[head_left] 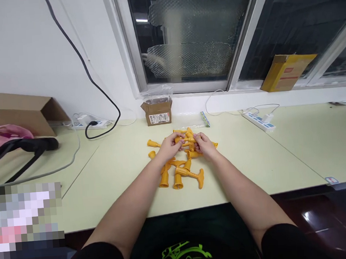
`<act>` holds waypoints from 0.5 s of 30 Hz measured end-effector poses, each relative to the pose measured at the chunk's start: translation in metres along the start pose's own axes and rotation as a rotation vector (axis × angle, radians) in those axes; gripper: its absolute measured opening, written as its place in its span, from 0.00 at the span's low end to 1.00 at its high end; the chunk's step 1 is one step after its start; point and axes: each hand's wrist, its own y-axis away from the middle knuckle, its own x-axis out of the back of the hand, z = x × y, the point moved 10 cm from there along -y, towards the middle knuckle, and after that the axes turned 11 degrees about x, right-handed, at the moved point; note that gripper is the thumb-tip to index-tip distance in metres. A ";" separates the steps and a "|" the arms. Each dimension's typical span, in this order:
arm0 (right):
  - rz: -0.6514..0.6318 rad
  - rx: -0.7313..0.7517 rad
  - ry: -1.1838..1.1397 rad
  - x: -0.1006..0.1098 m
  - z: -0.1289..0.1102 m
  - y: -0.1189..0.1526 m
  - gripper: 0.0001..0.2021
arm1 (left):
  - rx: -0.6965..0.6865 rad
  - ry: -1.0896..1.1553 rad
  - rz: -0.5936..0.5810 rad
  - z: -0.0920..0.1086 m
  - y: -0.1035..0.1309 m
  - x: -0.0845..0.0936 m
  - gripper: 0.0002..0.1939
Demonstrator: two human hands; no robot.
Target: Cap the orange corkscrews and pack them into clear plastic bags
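My left hand point(170, 146) and my right hand point(204, 145) come together over a loose pile of yellow plastic parts. Between their fingertips lies a yellow plastic piece point(188, 140), one end pinched by each hand. Its exact shape is partly covered by the fingers. Around and below the hands are several more yellow pieces: a T-shaped handle point(200, 178) with a ridged shaft, a flared cup-like part point(178, 181), a similar cup point(164, 179) to its left, and a smaller flared piece point(153, 143) at the far left of the pile.
On the pale table point(106, 198), a small cardboard box point(158, 114) and a clear plastic bag point(187, 121) stand behind the pile. Power strips point(259, 120) with cables lie at both sides. Black glasses-like gear point(27, 145) is at left; a yellow carton point(288, 72) leans by the window.
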 end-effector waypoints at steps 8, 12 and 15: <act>-0.156 0.385 0.385 -0.012 -0.034 0.008 0.17 | 0.230 0.244 0.032 -0.022 0.010 0.015 0.25; -0.218 0.636 0.538 -0.026 -0.058 0.017 0.11 | 0.490 0.395 -0.050 -0.038 0.021 0.036 0.21; -0.251 0.774 0.586 -0.031 -0.068 0.023 0.08 | 0.509 0.501 -0.098 -0.036 0.023 0.050 0.17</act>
